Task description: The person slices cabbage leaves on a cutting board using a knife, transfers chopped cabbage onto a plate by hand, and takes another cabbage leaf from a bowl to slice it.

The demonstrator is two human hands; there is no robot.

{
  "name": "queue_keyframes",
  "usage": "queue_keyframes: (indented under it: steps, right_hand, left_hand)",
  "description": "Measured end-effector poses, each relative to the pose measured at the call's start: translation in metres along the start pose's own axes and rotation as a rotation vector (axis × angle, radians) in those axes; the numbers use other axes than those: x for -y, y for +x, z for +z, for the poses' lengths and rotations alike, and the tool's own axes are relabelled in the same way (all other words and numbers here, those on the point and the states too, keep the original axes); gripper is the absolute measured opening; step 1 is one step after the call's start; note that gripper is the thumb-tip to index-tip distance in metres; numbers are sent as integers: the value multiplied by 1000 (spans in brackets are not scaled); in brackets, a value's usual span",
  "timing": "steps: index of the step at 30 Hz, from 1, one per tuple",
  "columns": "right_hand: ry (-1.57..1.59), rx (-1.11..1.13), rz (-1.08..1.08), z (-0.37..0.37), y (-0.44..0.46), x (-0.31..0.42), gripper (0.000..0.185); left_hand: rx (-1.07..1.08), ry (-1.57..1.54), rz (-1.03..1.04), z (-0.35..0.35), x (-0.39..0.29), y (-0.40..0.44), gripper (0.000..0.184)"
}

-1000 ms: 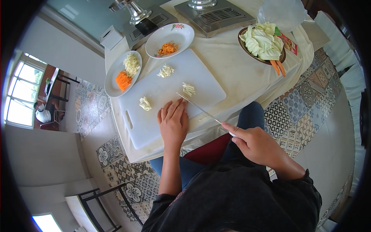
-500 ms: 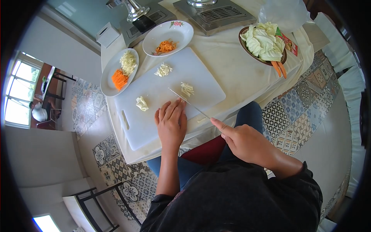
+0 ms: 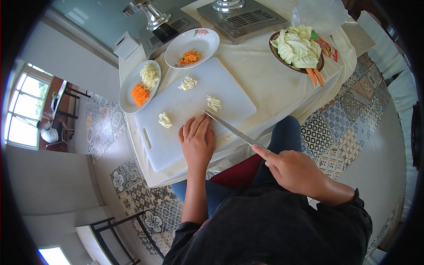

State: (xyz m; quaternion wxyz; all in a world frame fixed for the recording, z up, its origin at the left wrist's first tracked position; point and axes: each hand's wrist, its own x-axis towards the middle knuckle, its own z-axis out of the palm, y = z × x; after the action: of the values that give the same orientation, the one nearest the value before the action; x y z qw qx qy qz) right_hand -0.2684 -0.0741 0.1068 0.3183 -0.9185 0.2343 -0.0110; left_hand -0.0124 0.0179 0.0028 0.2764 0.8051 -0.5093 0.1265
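Observation:
My right hand [image 3: 289,170] is wrapped round the handle of a knife [image 3: 234,130], index finger along its spine. The blade tip rests by the fingertips of my left hand [image 3: 196,139]. That hand lies on the white cutting board [image 3: 234,84] with its fingers bent and close together; whatever is under the fingertips is hidden. Pale thin strips [image 3: 213,103] lie just beyond the blade tip. Another pale shredded pile [image 3: 187,82] is farther up the board, and pale leafy pieces [image 3: 164,120] sit to the left.
An oval plate [image 3: 125,98] holds orange and pale shreds. A flowered plate [image 3: 172,51] has orange shreds. Cabbage [image 3: 298,47] and carrots [image 3: 314,77] are in a brown bowl at the right. Two metal stoves [image 3: 247,20] stand behind. A person [image 3: 48,132] sits far left.
The knife has shifted slightly, drawn back then forward, and its blade now shows broader. My left hand stays on the board in nearly the same place. The view has moved a little.

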Motion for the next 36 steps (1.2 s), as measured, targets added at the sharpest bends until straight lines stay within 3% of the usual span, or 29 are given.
queue_keyframes:
  steps: [7,16,34,36]
  right_hand:
    - [74,79,90,-16,-16,0,52]
    - [167,15,55,-12,-7,-4,50]
    - [265,32,186,-34,-10,-2,51]
    - [250,12,100,-29,-8,-5,52]
  left_hand:
    - [-28,5,7,2,-1,0,29]
    - [-22,-41,26,-2,-1,0,29]
    - [-7,-25,50,-2,0,0,29]
    - [-3,-15,55,-3,0,0,29]
